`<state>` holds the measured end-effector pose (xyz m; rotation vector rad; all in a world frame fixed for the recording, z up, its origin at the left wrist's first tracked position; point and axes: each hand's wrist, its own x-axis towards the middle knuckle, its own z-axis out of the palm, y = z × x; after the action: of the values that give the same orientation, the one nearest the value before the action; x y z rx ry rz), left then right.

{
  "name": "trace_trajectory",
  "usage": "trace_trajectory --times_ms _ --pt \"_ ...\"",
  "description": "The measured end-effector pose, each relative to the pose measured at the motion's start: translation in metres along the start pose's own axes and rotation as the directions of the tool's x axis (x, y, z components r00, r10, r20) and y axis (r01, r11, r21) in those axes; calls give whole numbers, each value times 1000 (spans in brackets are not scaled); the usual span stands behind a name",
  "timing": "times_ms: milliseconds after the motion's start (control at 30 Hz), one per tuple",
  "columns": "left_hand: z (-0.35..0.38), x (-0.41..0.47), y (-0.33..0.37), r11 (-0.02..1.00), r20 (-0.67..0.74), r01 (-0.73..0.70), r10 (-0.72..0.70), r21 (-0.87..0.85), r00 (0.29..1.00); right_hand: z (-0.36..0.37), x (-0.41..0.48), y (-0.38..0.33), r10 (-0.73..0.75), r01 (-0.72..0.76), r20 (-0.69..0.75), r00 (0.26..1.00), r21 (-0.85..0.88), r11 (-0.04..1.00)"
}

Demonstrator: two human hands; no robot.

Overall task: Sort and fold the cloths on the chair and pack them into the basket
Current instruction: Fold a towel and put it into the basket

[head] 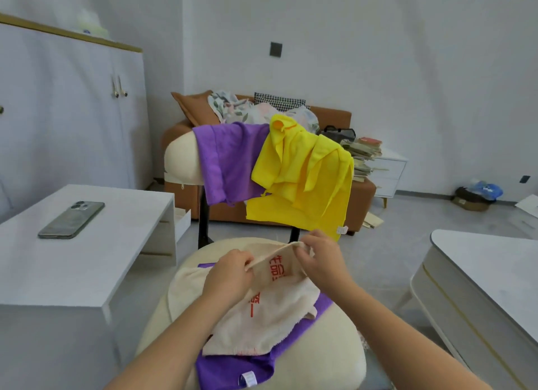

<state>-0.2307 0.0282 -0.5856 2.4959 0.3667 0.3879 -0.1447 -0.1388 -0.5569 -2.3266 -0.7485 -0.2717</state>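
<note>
A cream cloth (270,317) with red lettering lies on the cream chair seat (334,346), on top of a purple cloth (233,369). My left hand (230,276) pinches the cream cloth's raised far edge at its left end. My right hand (317,258) pinches the same edge at its right end, lifting it off the seat. Over the chair's backrest (180,159) hang another purple cloth (227,162) and a yellow cloth (302,182). No basket is in view.
A white table (87,273) with a phone (71,219) stands at the left. A grey-white table (489,273) is at the right. Behind the chair is a brown sofa (361,197) piled with fabric, and books (364,153) on a white drawer unit.
</note>
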Motion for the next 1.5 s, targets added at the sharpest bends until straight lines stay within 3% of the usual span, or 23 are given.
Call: trace_trajectory --times_ms 100,200,267,367,467,567,733,833,933,1033,1167,1300,1500 --pt "-28 12 15 955 -110 35 -71 -294 991 -28 15 -13 60 -51 -77 995 110 993" --pt "-63 25 42 907 -248 -73 -35 -415 968 -58 28 -28 101 -88 -71 992 160 983" --pt "-86 31 64 908 -316 -159 31 -387 948 -77 34 -43 48 -53 27 998 226 973" --pt "-116 39 98 904 -292 -300 211 -305 933 -98 41 -73 -93 9 197 976 390 921" --pt "-140 47 125 873 -254 -410 347 -264 903 -116 52 -97 -184 124 123 975 387 914" --pt "-163 51 142 877 -233 -431 383 -212 894 -140 66 -109 -157 159 -36 987 394 905" --pt "-190 50 148 932 -81 -341 333 -125 939 -178 81 -121 -3 111 -211 978 502 858" --pt "-205 51 139 965 -67 -261 260 -9 963 -203 89 -127 111 75 -296 949 553 830" --pt "-224 54 136 976 -163 -211 199 -55 966 -221 97 -129 134 27 -265 955 525 850" --pt "-250 58 157 954 -304 -277 232 -114 924 -233 98 -143 69 43 -222 973 463 885" --pt "-296 56 177 944 -290 -329 326 42 900 -269 105 -163 37 164 -357 933 517 840" --pt "-336 64 172 911 -248 -221 317 348 915 -317 120 -167 121 160 -494 861 489 858" --pt "-386 71 180 942 -521 -5 190 335 832 -364 132 -179 101 86 -571 815 292 953"
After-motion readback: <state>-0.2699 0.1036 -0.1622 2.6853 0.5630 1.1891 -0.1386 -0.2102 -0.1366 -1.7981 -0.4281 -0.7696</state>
